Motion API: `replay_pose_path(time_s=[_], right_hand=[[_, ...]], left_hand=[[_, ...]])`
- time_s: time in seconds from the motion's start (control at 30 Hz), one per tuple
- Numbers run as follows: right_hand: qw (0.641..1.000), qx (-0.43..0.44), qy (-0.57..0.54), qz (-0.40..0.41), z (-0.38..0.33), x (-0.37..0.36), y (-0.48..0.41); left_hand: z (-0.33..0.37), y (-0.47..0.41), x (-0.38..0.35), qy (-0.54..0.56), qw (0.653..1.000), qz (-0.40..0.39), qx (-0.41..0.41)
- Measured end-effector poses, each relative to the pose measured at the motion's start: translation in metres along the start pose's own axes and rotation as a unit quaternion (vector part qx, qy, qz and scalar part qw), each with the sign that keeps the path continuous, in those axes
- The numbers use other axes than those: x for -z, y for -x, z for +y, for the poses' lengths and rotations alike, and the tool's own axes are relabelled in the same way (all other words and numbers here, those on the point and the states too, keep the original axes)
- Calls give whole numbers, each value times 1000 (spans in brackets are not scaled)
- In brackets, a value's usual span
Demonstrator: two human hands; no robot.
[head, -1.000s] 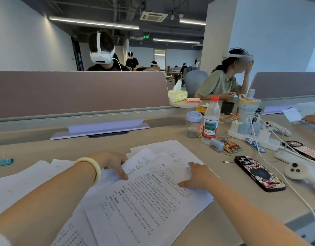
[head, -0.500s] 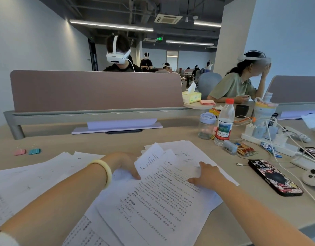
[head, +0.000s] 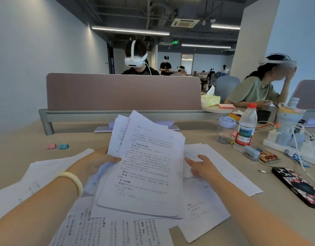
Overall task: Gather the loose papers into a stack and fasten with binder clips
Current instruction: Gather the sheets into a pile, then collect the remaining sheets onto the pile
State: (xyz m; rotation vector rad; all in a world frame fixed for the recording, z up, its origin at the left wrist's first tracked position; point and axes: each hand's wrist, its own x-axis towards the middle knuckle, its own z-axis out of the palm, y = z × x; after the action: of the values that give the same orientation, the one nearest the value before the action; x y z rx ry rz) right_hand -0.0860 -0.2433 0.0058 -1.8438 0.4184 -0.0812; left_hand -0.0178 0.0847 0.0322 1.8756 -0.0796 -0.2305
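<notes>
My left hand (head: pixel 97 161) grips a bundle of printed papers (head: pixel 146 167) by its left edge and holds it tilted up above the desk, thumb on the front sheet. Just right of the bundle, my right hand (head: pixel 200 166) hovers with relaxed, extended fingers over loose sheets (head: pixel 222 167) and holds nothing. More loose sheets (head: pixel 37 176) lie spread on the left and in front (head: pixel 107 231). A pink binder clip (head: pixel 51 146) and a teal binder clip (head: pixel 63 146) sit side by side on the desk at the far left.
On the right stand a water bottle (head: pixel 245 128), a small jar (head: pixel 225 130), a power strip with cables (head: pixel 291 141) and a phone (head: pixel 300 186). A brown divider panel (head: pixel 123 91) runs along the desk's back edge. People with headsets sit beyond it.
My left hand has lifted a bundle of sheets off the desk and tilted it upright. My right hand came off the papers and now hovers beside the bundle. The view shifted right.
</notes>
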Motion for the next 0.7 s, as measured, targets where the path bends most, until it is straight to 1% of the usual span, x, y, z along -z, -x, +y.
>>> replay_pose_path(time_s=[0.07, 0.13, 0.2, 0.27, 0.3, 0.4, 0.53, 0.6, 0.67, 0.7], right_hand=[[987, -29, -107, -117, -9, -19, -2], [961, -28, -180, -207, -14, -34, -8], [943, -37, -224, -245, -16, -49, -14], [940, -36, -216, -263, -18, -61, -18], [942, -34, -200, -268, -19, -65, -20], [953, -42, -166, -251, -21, -69, -23], [969, -53, -172, -167, -25, -67, -24], [975, -54, -177, -125, -23, -61, -26], [977, -60, -188, -80, -20, -55, -30], [978, -62, -193, -58, -18, -52, -31]], left_hand=[[-7, 7, 5, 42, 999, 22, 10], [-11, 12, 5, 93, 995, 2, 23], [-13, 13, 12, 120, 991, -52, 23], [-13, 11, 18, 128, 987, -88, 31], [-13, 9, 21, 113, 989, -93, 31], [-13, -2, 22, 54, 994, -85, 33], [-4, -11, 12, -20, 996, -65, 56], [1, -9, 11, -70, 995, -29, 68], [1, -4, 19, -145, 988, -2, 51], [-2, -1, 24, -199, 979, -10, 33]])
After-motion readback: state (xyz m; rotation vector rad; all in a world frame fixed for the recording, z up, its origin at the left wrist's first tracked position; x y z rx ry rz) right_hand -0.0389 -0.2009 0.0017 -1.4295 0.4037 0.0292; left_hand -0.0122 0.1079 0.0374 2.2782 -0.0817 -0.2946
